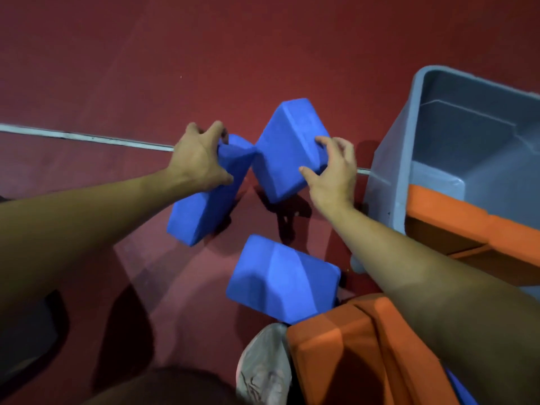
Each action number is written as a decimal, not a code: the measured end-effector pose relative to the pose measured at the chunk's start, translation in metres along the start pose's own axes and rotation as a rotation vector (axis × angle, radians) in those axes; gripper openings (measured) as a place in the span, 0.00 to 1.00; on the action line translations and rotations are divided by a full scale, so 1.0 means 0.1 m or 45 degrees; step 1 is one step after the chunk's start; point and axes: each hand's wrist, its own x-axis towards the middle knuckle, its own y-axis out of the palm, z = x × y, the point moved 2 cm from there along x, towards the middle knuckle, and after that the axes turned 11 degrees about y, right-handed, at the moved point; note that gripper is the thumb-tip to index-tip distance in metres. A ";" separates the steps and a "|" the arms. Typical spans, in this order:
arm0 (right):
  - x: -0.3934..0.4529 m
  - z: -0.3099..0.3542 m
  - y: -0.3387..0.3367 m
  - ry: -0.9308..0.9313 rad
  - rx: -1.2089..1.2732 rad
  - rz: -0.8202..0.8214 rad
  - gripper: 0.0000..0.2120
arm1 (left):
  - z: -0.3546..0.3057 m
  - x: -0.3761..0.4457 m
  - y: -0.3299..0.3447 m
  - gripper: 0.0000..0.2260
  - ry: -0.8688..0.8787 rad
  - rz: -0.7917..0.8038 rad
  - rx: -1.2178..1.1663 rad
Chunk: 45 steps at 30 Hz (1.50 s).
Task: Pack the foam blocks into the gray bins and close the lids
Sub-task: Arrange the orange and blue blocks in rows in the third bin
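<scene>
Head view, looking down: nearest the person, a gray shoe (pixel 264 363) stands beside a heap of orange blocks (pixel 344 346) at the lower right, and just beyond these a loose blue block (pixel 282 279) lies flat on the red floor (pixel 117 68), untouched, its long axis running from lower left to upper right. Farther out, the left hand (pixel 198 162) is wrapped over the upper end of a second blue block (pixel 209 197), thumb on the near face and fingers curled over the far edge; this block slopes steeply, long axis running from the hand down toward the lower left, with its low end at or close to the floor. The right hand (pixel 331 171) holds a third blue block (pixel 289 150) by its right edge, fingers spread over the top face and thumb on the near side; it is tipped up on a corner like a diamond, and the two held blocks touch or nearly touch at one corner. The blocks look light, slightly springy foam with a matte, grippy skin, so a one-handed pinch across the narrow thickness should hold each without slipping or harm. Farthest right, the gray bin (pixel 409 135) stands open beside the right hand, with more orange blocks (pixel 467 217) packed in its near end and the far end bare.
</scene>
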 end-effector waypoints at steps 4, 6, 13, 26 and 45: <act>0.00 -0.11 -0.23 -0.014 -0.271 0.033 0.33 | -0.14 0.09 0.00 0.33 0.091 -0.020 0.110; -0.04 -0.20 -0.26 0.014 -0.423 0.112 0.34 | -0.15 0.10 0.10 0.36 0.083 0.079 0.169; -0.02 -0.10 -0.16 -0.036 -0.694 0.180 0.29 | -0.26 0.12 0.27 0.37 0.008 0.183 -0.009; 0.14 0.37 -0.67 -0.046 -0.256 -0.155 0.30 | -0.88 0.28 -0.51 0.29 0.149 -0.250 0.146; 0.19 0.20 -3.81 -0.141 -0.283 -0.561 0.30 | -3.46 0.28 -1.36 0.32 0.659 -0.506 -0.003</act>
